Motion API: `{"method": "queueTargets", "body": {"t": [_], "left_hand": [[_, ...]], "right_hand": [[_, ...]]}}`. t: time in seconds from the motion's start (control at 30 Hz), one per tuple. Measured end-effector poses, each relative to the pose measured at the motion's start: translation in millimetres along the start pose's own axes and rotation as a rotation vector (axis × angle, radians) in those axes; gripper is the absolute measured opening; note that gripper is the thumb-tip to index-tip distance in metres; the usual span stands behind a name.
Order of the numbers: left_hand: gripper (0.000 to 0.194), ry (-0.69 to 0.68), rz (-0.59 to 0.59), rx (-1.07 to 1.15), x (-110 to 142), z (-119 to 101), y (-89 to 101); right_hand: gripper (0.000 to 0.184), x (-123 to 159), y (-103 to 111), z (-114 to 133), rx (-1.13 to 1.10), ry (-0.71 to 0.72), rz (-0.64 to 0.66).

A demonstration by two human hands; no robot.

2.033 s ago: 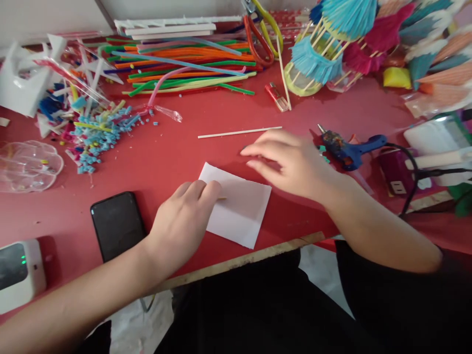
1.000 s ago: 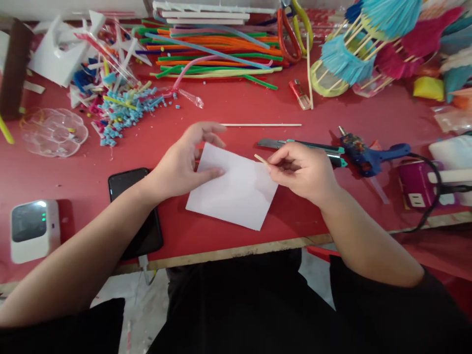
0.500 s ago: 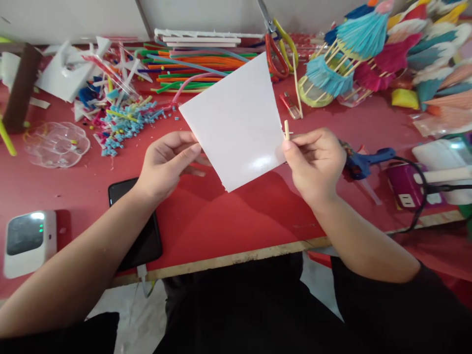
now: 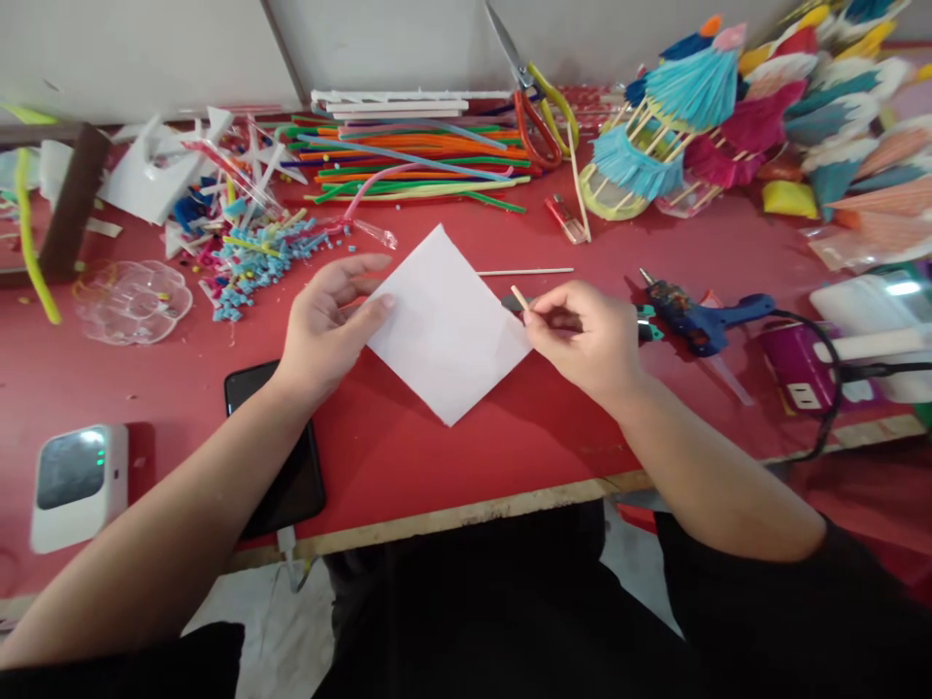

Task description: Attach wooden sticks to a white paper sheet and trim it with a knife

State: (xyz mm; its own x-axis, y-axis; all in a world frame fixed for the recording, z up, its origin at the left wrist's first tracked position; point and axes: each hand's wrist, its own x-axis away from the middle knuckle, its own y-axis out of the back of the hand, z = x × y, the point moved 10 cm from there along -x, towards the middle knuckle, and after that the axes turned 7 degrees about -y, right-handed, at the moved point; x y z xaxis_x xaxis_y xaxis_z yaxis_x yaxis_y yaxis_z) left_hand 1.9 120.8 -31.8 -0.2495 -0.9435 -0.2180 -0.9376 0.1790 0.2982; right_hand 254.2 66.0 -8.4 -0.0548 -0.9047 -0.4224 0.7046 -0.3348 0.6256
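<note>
A white square of paper [image 4: 444, 325] lies turned like a diamond on the red table [image 4: 510, 437]. My left hand [image 4: 327, 325] grips its left corner between thumb and fingers. My right hand [image 4: 582, 335] is closed in a pinch at the paper's right corner and holds a short wooden stick [image 4: 519, 297] that points up and left. A long thin skewer [image 4: 524, 272] lies on the table just behind the paper.
A blue glue gun [image 4: 699, 311] and a cutter lie right of my right hand. A black phone [image 4: 281, 447] and a white device [image 4: 77, 481] sit at the left. Coloured pipe cleaners [image 4: 415, 160], scissors [image 4: 539, 112], blue beads [image 4: 254, 262] and paper umbrellas [image 4: 691, 97] fill the back.
The paper was lifted off the table half a second ago; now both hands have brought it back down, turned to a diamond. The right hand keeps the short stick.
</note>
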Motion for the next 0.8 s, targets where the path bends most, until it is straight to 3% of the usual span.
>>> {"method": "queueTargets", "body": {"t": [0.1,0.2,0.37,0.43,0.53,0.7,0.8], "left_hand": [[0.044,-0.042,0.183,-0.241,4,-6,-13.9],[0.046,-0.121,0.322,-0.592,12,-16,-26.8],[0.038,-0.245,0.302,-0.995,19,-30,-29.9],[0.035,-0.312,0.301,-0.977,19,-34,-31.0],[0.034,-0.446,0.413,-0.786,22,-39,-40.4],[0.044,-0.658,0.706,-0.578,42,-46,-61.6],[0.048,-0.649,0.786,-0.601,49,-41,-67.1]], "right_hand": [[0.010,-8,10,-8,0.182,-0.014,-0.064],[0.010,-13,14,-6,0.228,0.061,-0.059],[0.009,-9,-7,3,0.161,0.189,0.126],[0.010,-6,-15,5,0.182,0.208,0.185],[0.007,-5,-17,5,0.187,0.204,0.199],[0.003,-18,5,-12,0.167,0.124,0.051],[0.009,-33,11,-29,0.223,0.081,0.023]]}}
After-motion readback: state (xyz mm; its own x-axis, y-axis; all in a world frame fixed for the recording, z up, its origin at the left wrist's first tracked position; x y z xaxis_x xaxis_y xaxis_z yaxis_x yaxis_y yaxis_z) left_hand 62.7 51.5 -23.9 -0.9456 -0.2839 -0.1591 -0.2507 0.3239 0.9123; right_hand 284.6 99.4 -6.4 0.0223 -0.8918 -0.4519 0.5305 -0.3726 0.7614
